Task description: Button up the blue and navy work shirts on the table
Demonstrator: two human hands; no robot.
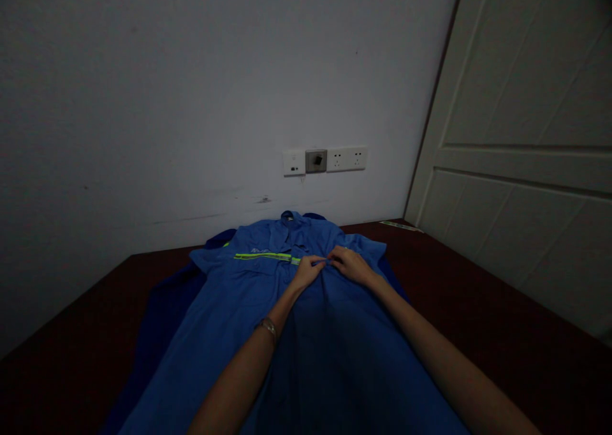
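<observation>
A blue short-sleeved work shirt (248,294) lies spread out, its collar toward the wall and a yellow-green strip across the chest. Both hands meet over the right side of its chest. My left hand (308,270) is closed in a pinch on the shirt's fabric. Close beside it, my right hand (350,264) pinches the same raised bit of cloth. Exactly what part of the shirt lies between the fingertips is too small to make out. Darker blue fabric (160,314) shows from under the shirt on both sides.
The dark reddish-brown tabletop (459,301) runs up to a pale wall (167,103). White sockets (347,159) and a grey plate (316,161) sit low on the wall. A white panelled door (516,122) stands at the right. A thin strip (400,226) lies near the back corner.
</observation>
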